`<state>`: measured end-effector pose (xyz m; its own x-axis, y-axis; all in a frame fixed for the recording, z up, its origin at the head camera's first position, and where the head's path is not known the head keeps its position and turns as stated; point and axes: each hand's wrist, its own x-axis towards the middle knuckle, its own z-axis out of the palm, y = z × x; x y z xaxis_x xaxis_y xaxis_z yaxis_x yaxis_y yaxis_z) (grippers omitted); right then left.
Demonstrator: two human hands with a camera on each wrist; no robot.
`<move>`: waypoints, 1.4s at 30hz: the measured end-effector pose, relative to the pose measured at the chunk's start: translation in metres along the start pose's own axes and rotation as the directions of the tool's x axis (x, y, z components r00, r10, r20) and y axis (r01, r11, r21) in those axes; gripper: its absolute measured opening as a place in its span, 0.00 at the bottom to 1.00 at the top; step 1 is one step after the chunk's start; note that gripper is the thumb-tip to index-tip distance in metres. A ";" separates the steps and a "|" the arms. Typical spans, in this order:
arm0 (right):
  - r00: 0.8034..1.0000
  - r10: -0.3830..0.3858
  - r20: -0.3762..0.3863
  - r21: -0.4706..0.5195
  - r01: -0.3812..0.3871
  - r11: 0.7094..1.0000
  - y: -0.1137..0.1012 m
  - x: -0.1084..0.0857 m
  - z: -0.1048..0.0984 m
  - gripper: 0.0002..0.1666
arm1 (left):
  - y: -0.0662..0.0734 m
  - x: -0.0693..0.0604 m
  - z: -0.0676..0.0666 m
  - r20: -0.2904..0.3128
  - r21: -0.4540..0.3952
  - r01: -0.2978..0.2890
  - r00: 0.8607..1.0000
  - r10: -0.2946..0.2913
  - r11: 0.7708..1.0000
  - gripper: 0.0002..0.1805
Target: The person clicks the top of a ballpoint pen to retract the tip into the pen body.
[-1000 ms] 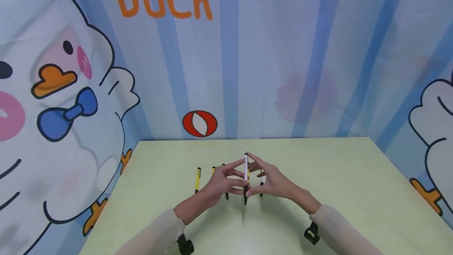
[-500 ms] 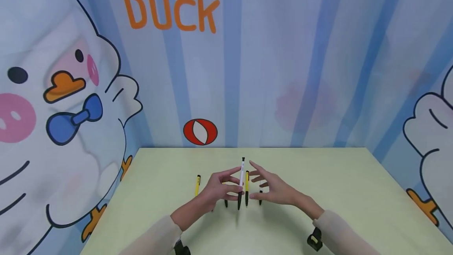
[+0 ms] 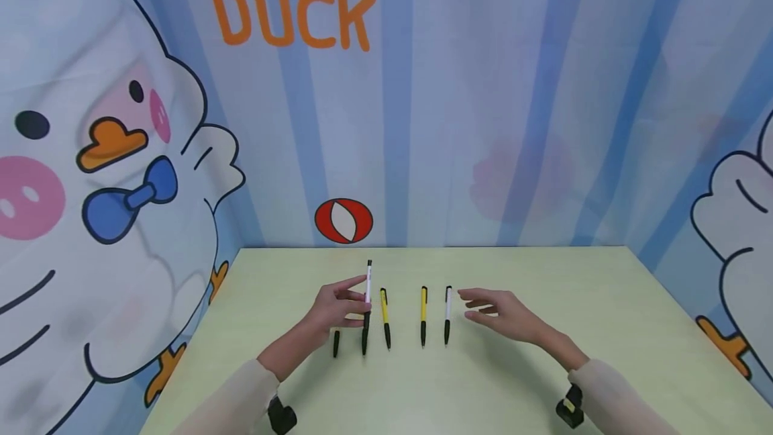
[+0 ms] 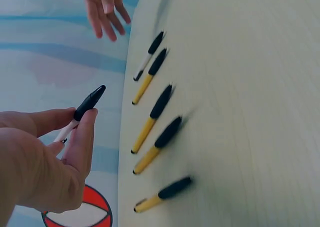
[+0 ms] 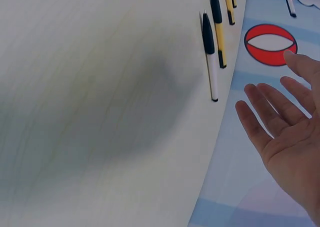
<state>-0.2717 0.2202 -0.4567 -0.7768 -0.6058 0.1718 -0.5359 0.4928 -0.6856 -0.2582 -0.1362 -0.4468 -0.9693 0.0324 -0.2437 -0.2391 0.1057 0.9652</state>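
A white pen with a black grip is pinched between the thumb and fingers of my left hand, raised above the table and near upright. On the table beneath and beside that hand lie several yellow pens; one yellow pen is just to its right, and the leftmost yellow pen is mostly hidden by the hand in the head view. Another yellow pen and a white pen lie farther right. Close to this white pen, my right hand hovers with fingers extended, holding nothing.
The pale table ends at a blue striped curtain at the back. Duck drawings cover the curtain on both sides. A dark wrist camera hangs at the left sleeve and another wrist camera at the right.
My right hand has let go of the raised white pen and moved right. My left hand has carried that pen leftward, uncovering the pens in the middle.
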 end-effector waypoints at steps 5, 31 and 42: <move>0.999 0.017 -0.033 0.003 -0.017 1.000 0.010 -0.011 -0.010 0.26 | -0.004 0.003 -0.022 -0.053 0.032 0.028 0.998 -0.026 0.999 0.33; 0.994 0.009 -0.109 0.011 -0.008 1.000 0.029 -0.026 -0.014 0.24 | -0.047 0.004 -0.105 -0.216 0.388 0.038 0.975 0.051 0.921 0.30; 0.991 0.015 -0.132 -0.004 -0.016 1.000 0.029 -0.033 -0.017 0.24 | -0.054 0.001 -0.106 -0.205 0.483 0.059 0.978 0.047 0.873 0.28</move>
<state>-0.2669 0.2655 -0.4699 -0.8219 -0.5102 0.2532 -0.5246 0.5048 -0.6856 -0.2517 -0.2469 -0.4894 -0.9706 -0.1674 -0.1730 -0.2386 0.5747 0.7828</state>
